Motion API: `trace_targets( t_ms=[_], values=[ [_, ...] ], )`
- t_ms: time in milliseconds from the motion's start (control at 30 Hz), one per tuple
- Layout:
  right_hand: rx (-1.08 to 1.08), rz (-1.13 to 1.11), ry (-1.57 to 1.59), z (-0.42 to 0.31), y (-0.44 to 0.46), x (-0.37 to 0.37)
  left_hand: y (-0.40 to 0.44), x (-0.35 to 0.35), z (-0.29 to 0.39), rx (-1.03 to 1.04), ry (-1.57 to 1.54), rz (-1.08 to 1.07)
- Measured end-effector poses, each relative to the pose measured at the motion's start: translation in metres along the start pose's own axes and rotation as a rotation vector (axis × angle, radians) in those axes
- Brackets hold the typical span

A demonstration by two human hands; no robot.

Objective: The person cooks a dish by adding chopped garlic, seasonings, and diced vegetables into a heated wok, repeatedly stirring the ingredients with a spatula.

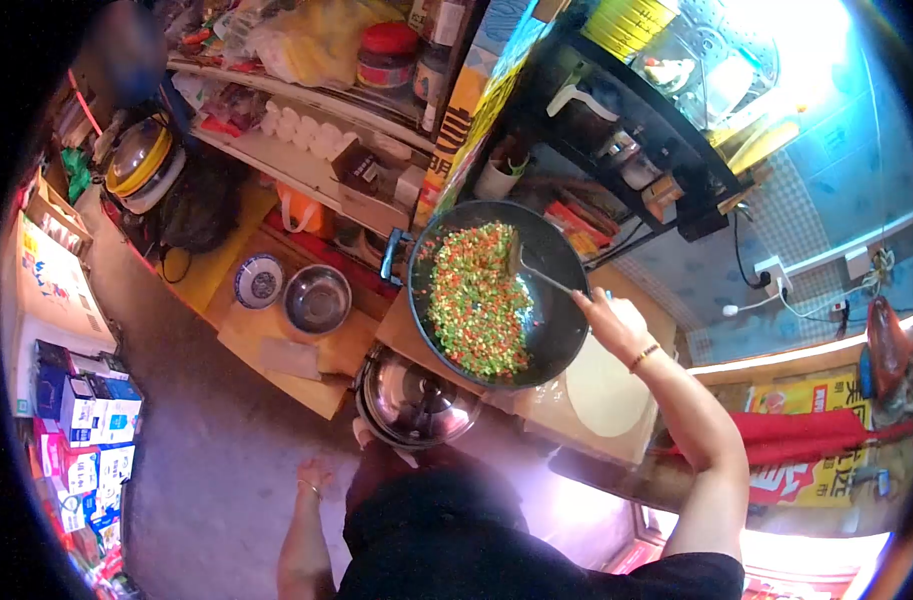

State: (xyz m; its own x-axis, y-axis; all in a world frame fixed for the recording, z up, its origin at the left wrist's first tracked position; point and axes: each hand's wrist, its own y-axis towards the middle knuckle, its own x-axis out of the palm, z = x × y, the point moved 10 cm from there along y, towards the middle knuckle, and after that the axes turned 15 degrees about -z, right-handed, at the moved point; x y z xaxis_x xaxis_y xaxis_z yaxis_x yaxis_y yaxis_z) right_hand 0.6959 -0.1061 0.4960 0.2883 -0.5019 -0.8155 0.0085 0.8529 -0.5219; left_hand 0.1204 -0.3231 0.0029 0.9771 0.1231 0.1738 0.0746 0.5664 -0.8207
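My right hand (616,326) is closed around the handle of a metal spatula (548,279). The spatula's blade rests in a large dark wok (561,340), against its load of finely chopped green and red vegetables (476,300). These pieces cover the left and middle of the wok; its right side shows bare dark metal. My left hand (314,476) hangs low beside my body, away from the wok. It appears to hold nothing, with its fingers loosely apart. Nearest my legs, a pot with a shiny metal lid (416,395) stands just below the wok.
A steel bowl (317,299) and a patterned bowl (259,281) stand on cardboard at left. Behind them are shelves (266,150) with jars and bags. A black rack (626,130) stands behind the wok at right. Stacked cartons (96,420) line the far left.
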Motion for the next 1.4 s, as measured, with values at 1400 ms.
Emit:
trace_targets(
  t_ms=[1400],
  values=[
    [-0.189, -0.093, 0.698, 0.002, 0.042, 0.030, -0.018, 0.062, 0.025, 0.015, 0.077, -0.122]
  ],
)
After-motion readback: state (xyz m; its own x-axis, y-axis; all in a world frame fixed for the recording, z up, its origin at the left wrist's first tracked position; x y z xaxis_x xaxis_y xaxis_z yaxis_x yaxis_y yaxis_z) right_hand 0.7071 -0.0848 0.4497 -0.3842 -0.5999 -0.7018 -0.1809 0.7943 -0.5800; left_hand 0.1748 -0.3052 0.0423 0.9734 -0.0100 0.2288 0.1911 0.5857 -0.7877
